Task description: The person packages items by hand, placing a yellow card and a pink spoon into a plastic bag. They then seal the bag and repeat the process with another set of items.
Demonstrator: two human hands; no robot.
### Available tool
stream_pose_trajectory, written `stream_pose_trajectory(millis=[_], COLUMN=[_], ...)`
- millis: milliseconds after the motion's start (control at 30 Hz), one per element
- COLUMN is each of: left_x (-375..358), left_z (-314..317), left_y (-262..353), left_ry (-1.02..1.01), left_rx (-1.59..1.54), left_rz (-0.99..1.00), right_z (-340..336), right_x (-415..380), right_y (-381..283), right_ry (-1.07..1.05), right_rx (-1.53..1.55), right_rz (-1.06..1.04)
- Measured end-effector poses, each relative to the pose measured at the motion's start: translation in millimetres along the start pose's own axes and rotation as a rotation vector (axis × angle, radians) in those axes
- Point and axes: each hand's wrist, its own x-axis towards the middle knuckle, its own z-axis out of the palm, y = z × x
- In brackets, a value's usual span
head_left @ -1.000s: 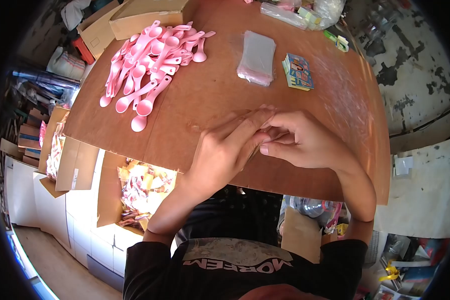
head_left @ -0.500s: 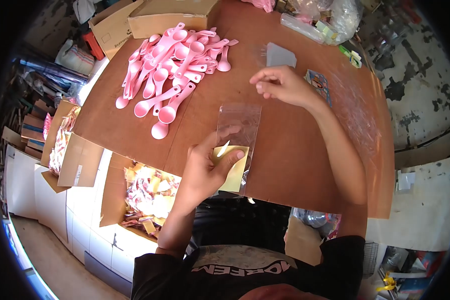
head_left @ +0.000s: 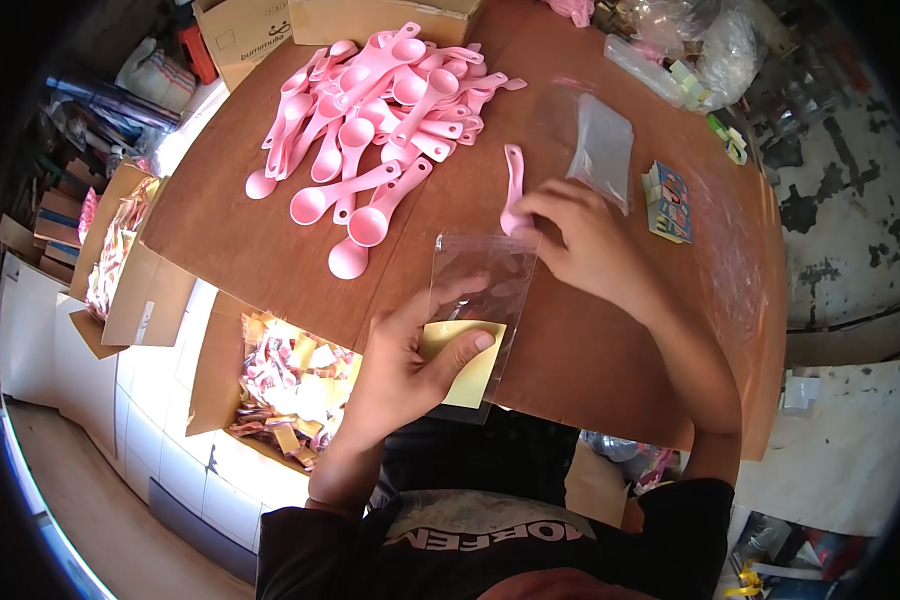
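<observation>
Your left hand [head_left: 400, 360] is close to the near edge of the surface [head_left: 590, 350], and the transparent bag [head_left: 485, 268] which it holds reaches over this edge. Its thumb is pressed on the yellow card [head_left: 475, 378], the other fingers are behind the bag. Your right hand [head_left: 595, 245] is well inside the edges, its fingers pinching one pink spoon [head_left: 513, 180] near the bowl. Brown wood shows between this spoon and the spoon pile [head_left: 370, 110]; the bag stack [head_left: 603, 150] and the printed cards [head_left: 669, 205] lie at right. Below the left edge, one open carton [head_left: 215, 375] contains many small packets [head_left: 295, 385]. A stained wall [head_left: 845, 200] stands at right
</observation>
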Motion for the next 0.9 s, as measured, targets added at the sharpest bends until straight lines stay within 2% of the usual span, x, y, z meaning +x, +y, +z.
stream_pose_trajectory(millis=[167,233,300,367,400,433,500,567,633,700,733,800,900], left_x=[2.0,2.2,-0.2,0.1,-2.1,-3.1,-2.5,-0.6,-0.6,-0.5,-1.8,-5.1,-7.3], left_z=[4.9,12.2,21.9,31.8,37.9,44.4,66.1,78.2,96.6,114.3,124.7,137.5,144.4], left_y=[2.0,4.4,7.9,11.0,15.8,19.4,19.3,22.4,21.8,19.1,16.9,15.6,19.0], left_ry=[-0.019,-0.048,-0.083,-0.202,-0.266,-0.336,-0.386,-0.552,-0.555,-0.644,-0.613,-0.819,-0.804], left_rx=[-0.019,-0.029,-0.046,-0.005,0.02,-0.002,-0.065,-0.142,-0.224,-0.24,-0.244,-0.191,-0.174], left_rz=[0.038,0.059,0.108,0.151,0.111,0.124,0.294,0.281,0.282,0.374,0.374,0.185,0.193], right_z=[-10.8,-13.6,-4.8,1.3,5.7,11.3,20.5,16.3,11.2,4.4,3.8,0.0,-5.1], right_x=[-24.4,-19.3,-20.3,-20.0,-22.2,-26.0,-33.5,-43.5,-51.0,-57.1,-61.1,-68.6,-76.1], right_y=[-16.1,-21.4,-20.7,-25.6,-25.2,-21.3,-12.1,-12.4,-18.3,-22.9,-19.5,-18.0,-14.2], right_ry=[0.007,-0.064,-0.05,-0.046,0.006,-0.011,-0.014,-0.02,-0.042,-0.039,-0.034,-0.066,-0.072], right_rx=[0.055,0.1,0.201,0.263,0.155,0.176,0.161,0.212,0.209,0.195,0.156,0.16,0.136], right_rz=[0.037,0.101,0.057,-0.012,-0.075,-0.101,0.055,0.066,0.056,0.163,0.126,0.121,0.143])
